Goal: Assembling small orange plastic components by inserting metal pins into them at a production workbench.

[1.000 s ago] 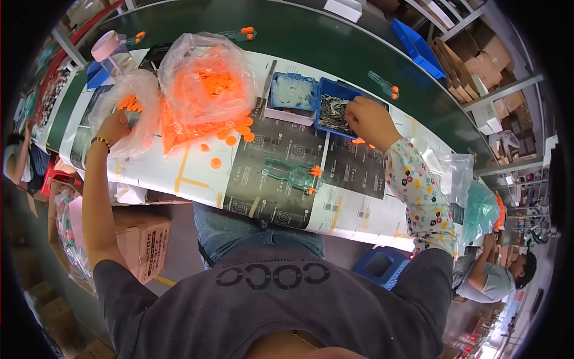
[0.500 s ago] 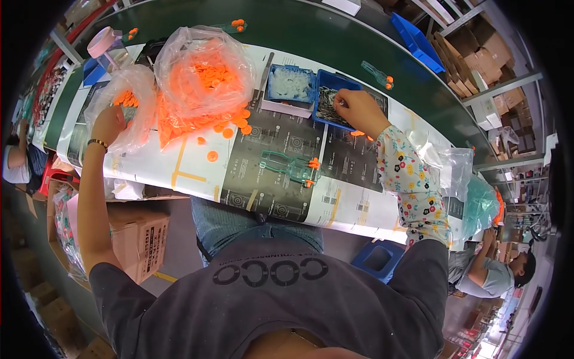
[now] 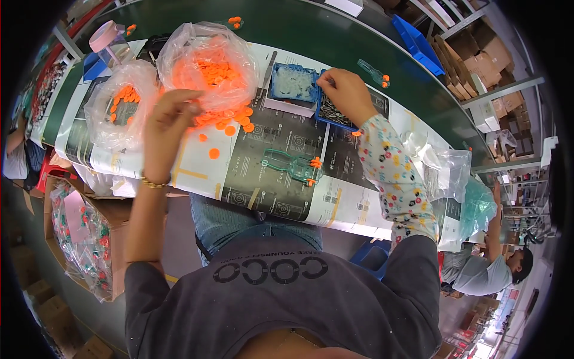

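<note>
Starting at the left end of the paper-covered surface [image 3: 353, 219], a small clear plastic bag [image 3: 118, 136] lies slack, with only a scattering of flat orange discs [image 3: 127, 94] visible inside. The left hand [image 3: 169, 113] is raised just right of it, its thumb and fingertips close together; I cannot tell whether anything is clamped between them. Behind that hand, toward the far edge, a large clear plastic bag [image 3: 244, 57] is heaped with more discs, some spilled before it, so plenty of loose stock looks left.

Around the middle, toward the near edge, a translucent green plastic piece [image 3: 293, 167] lies untouched with orange parts already on its right end; its fitting appears at least partly done. Farther back is a blue tray of whitish material [image 3: 293, 82], then a blue bin of thin metal pins [image 3: 333, 113], still well stocked. The right hand [image 3: 347, 91] is over that bin, fingertips together; a pin in them cannot be made out. Beyond the far edge, a similar green-and-orange piece [image 3: 372, 72] rests on a dark green strip [image 3: 323, 42], seemingly finished.
</note>
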{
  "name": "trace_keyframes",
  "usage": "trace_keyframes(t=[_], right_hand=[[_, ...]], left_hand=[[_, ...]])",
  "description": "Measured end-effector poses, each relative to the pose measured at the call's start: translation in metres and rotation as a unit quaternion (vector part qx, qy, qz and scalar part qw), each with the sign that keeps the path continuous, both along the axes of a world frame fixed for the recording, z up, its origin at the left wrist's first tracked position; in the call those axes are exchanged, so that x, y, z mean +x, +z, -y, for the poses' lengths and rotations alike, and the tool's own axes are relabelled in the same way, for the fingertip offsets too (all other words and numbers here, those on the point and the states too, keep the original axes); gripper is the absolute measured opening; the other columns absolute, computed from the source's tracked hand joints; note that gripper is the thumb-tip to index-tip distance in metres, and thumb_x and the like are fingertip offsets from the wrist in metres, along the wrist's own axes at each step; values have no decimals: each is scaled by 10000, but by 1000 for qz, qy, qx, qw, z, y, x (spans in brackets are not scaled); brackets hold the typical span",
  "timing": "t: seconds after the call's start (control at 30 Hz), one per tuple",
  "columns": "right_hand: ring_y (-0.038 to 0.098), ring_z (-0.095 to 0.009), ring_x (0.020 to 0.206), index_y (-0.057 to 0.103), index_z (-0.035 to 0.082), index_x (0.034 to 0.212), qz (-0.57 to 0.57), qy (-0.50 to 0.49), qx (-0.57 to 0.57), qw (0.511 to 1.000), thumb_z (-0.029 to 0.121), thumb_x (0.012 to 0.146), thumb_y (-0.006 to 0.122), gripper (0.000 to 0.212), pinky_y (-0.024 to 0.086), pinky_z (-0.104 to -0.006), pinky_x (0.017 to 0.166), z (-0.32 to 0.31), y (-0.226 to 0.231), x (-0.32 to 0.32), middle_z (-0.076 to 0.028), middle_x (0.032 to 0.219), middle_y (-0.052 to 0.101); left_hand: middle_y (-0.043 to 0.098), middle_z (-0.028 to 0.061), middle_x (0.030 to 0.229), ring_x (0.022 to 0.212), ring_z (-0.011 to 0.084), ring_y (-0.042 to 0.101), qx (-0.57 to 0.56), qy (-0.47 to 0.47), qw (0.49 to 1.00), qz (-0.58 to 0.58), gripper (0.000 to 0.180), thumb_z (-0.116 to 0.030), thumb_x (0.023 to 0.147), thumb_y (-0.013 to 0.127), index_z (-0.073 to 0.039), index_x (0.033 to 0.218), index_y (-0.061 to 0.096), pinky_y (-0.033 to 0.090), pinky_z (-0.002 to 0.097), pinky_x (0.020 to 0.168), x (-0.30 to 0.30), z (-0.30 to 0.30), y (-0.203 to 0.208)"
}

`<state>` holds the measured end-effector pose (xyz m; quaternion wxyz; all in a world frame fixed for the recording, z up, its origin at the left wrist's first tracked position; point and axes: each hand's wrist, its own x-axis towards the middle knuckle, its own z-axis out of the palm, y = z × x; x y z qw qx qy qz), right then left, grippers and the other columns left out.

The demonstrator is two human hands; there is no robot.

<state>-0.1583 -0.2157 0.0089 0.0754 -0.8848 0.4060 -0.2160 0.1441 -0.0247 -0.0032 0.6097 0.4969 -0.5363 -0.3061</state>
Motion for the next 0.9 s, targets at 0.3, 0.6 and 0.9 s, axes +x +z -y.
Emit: trace_keyframes(t=[0.3,0.6,0.9], right_hand=[[620,-307,780,647,46,824,-44,-45,-85,994,249,830,626,204,478,-414,671,42,-14,23,-118,806,647],[608,-207,681,674,41,889,12,-31,-2,999,211,851,631,178,462,-327,622,18,8,24,-84,780,652],[504,-34,650,639,-5,886,262,107,156,947,92,874,642,98,400,-188,575,-120,60,42,12,763,602]], left_hand=[[610,85,1018,874,127,621,22,-32,968,-250,209,-58,907,589,0,1108,583,513,260,772,-76,-16,-15],[641,101,1029,923,159,628,54,-36,928,-367,132,-78,912,589,-7,1021,565,506,281,827,-68,-9,-19],[643,87,1037,945,156,627,65,-194,822,-532,154,-116,938,558,-18,1056,576,513,282,835,-111,12,1]])
